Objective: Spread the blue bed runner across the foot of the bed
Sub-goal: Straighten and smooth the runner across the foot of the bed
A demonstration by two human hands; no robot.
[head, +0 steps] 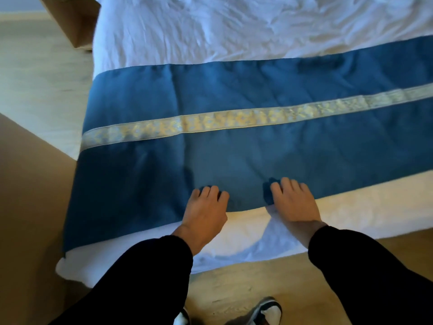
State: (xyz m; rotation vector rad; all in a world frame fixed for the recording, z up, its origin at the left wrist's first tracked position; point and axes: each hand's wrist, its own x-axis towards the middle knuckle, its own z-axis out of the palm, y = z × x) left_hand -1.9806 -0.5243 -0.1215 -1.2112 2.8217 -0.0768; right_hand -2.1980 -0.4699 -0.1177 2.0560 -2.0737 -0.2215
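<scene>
The blue bed runner (234,156), with a pale gold patterned band along its middle, lies across the foot of a bed with white bedding (210,31). Its left end hangs over the bed's side. My left hand (206,209) rests on the runner's near edge, fingers curled down onto the cloth. My right hand (294,200) lies on the same edge a little to the right; its fingers pinch a small dark fold of the runner. Both arms wear black sleeves.
A wooden floor (246,282) runs below the bed's foot, where my shoes (267,310) show. A brown flat surface (30,207) stands at the left. A wooden bedside piece (72,17) sits at the top left.
</scene>
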